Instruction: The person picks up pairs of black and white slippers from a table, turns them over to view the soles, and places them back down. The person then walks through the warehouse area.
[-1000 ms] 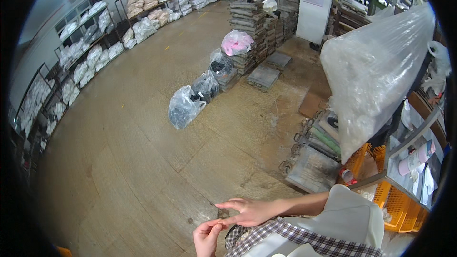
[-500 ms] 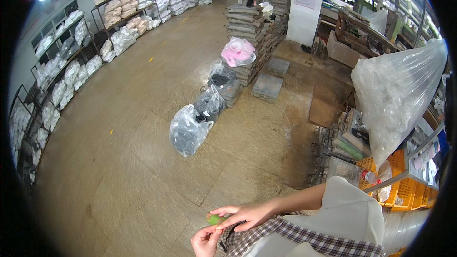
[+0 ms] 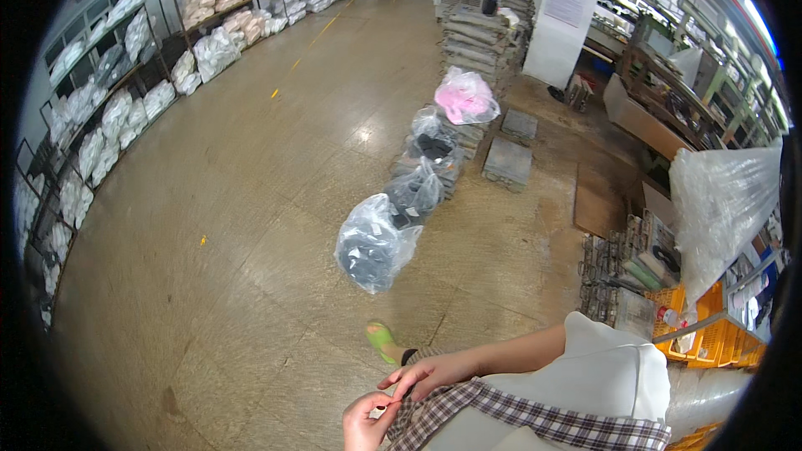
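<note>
My left hand (image 3: 366, 423) rises from the lower edge, its thumb and fingers pinched together. Against its fingertips lie the fingers of my right hand (image 3: 434, 373), which are bent and drawn together as well. Anything between the fingertips is too small or hidden to make out. Both hands are beside a brown-and-white plaid apron (image 3: 455, 405), worn over a pale grey top (image 3: 601, 376). Just beyond them a foot in a green slipper (image 3: 381, 341) steps onto the floor.
Clear plastic bags with dark contents (image 3: 372, 255) stand on the floor ahead, near a pink-filled bag (image 3: 465, 98) and stacked grey slabs (image 3: 476, 42). Shelves of white bundles (image 3: 221, 54) line the left. At right are a hanging plastic sheet (image 3: 723, 209) and orange crates (image 3: 706, 347).
The view has shifted, so bags and stacks sit farther right. The green slipper, earlier mostly behind my fingers, now shows ahead of them. My hands remain together at the apron.
</note>
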Motion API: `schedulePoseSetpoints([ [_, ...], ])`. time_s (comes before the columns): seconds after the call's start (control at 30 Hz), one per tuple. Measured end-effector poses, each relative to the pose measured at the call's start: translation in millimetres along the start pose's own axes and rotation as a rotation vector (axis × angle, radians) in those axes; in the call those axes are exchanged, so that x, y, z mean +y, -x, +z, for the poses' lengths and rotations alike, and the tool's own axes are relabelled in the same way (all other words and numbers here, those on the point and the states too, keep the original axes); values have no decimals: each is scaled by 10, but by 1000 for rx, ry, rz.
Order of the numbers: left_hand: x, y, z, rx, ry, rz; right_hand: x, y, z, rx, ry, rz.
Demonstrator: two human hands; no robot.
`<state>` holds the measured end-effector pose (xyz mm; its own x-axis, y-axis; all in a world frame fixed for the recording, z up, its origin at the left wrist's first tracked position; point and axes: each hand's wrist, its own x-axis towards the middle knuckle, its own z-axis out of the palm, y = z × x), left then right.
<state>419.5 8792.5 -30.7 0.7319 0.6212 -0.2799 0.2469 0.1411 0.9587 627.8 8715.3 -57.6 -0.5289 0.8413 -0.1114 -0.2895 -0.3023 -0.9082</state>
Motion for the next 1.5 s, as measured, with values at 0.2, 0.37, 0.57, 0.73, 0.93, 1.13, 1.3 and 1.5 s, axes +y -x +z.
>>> schedulePoseSetpoints([
  [0.2, 356, -1237, -1078, 88, 267, -189, -505, -1455, -1200, -134, -90, 57],
  [0.37, 739, -2154, -2002, 183, 227, -157, -1171, -2488, -1954, -134, -116, 49],
  [0.57, 671, -3508, -2946, 48, -14, -48, -1618, -3385, -2835, -43, -316, 121],
  [0.73, 706, -4569, -3899, -103, -25, 39, -1821, -4280, -3334, 161, -517, 104],
  [0.93, 1088, -5647, -5133, -254, 34, 74, -2584, -5433, -3752, 336, -621, 102],
  [1.13, 1288, -6465, -5888, -270, -91, 202, -2954, -6236, -4223, 363, -657, 31],
  [1.3, 1289, -6963, -6254, -181, 87, 44, -3032, -6765, -4778, 271, -650, -2],
  [1.5, 1441, -7549, -6623, 52, 338, -96, -3280, -7503, -5733, 92, 291, -29],
])
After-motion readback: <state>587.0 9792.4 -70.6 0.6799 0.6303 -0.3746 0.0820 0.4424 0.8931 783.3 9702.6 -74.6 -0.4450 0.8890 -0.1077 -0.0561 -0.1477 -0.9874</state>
